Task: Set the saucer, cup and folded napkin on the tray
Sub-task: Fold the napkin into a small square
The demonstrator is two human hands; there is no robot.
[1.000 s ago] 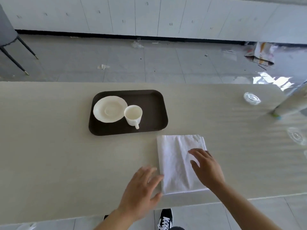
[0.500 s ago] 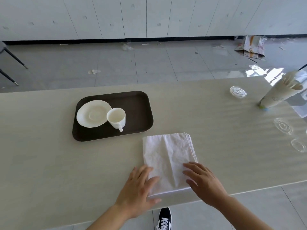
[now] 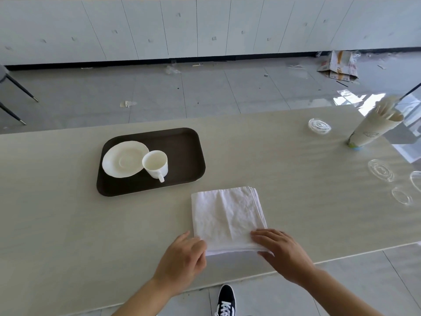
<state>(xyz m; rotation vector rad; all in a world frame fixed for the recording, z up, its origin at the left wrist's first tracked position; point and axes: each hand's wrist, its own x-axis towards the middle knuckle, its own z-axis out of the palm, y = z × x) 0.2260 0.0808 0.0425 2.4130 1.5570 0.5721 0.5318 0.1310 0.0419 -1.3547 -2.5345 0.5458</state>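
A dark brown tray lies on the pale table. On its left half sit a white saucer and, beside it on the tray, a white cup with its handle toward me. A white folded napkin lies on the table, in front of the tray's right end. My left hand curls around the napkin's near left corner. My right hand pinches the near right corner, fingers on top and thumb at the edge. The near edge looks slightly lifted.
At the table's right end stand a leaning stack of paper cups and several clear plastic lids. The table's near edge runs just behind my wrists. Chair legs show on the floor at far left.
Both hands have slid back along the napkin to its near edge and closed on its two near corners. The camera has shifted, moving the tray leftward in view.
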